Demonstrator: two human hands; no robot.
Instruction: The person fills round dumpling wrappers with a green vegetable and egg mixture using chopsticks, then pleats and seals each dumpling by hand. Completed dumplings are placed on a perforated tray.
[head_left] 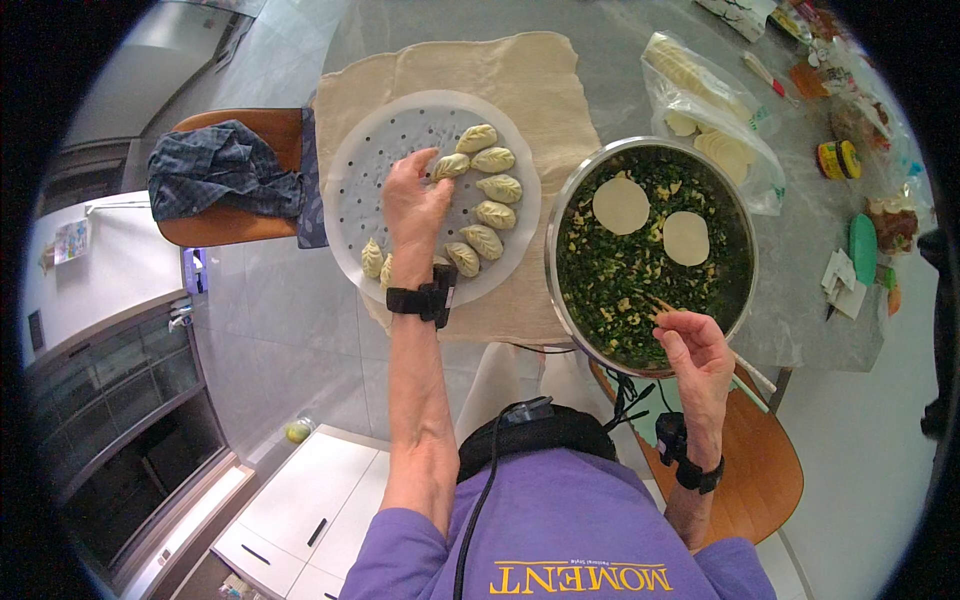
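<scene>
On the grey counter (800, 310), the left hand (412, 208) flanks a dumpling (453, 167), gripped or released unclear, best settled gently toward one o'clock on the round sheet (362, 180), while the right hand (704, 355) grasps chopsticks (757, 374) at the bowl's six o'clock.

Location type: a home, in a kitchen or dining area. Food-preparation indicators: the grey desk (615, 60) carries pleated dumplings (498, 188) on a round perforated sheet (385, 125), a wide metal bowl (552, 250) of chopped green filling, bagged dough rounds (690, 75) and a small yellow-and-black jar (838, 160). Domestic indicators: a wooden chair (280, 130) with a dark checked cloth (225, 170) laid over it stands at the left side; a second wooden chair (775, 460) stands at the near side. White cabinets (310, 490) with dark handles and a pale tiled floor (270, 340) complete the household fittings.
</scene>
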